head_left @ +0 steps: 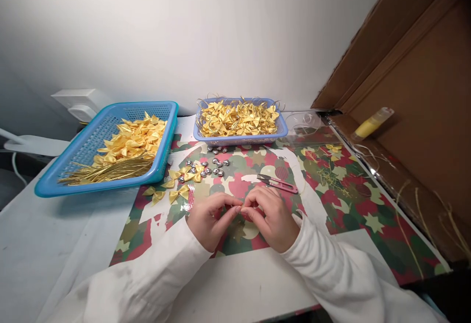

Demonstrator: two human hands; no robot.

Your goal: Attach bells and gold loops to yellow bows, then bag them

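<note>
My left hand [208, 217] and my right hand [270, 215] meet at their fingertips low over the patterned mat [331, 185]. Both pinch a tiny yellowish piece between them; it is too small to name. Loose yellow ribbon bows [172, 190] lie just left of my left hand. Small silver beads [211, 166] are scattered beyond them. Pink thread snips [277, 183] rest just beyond my right hand.
A teal basket [73, 161] at the left holds yellow bows and gold cord. A smaller blue basket [279, 129] at the back holds bows with cords. A brown cardboard wall [423, 92] rises on the right with a yellow glue tube [370, 125]. Clear plastic container [303, 121].
</note>
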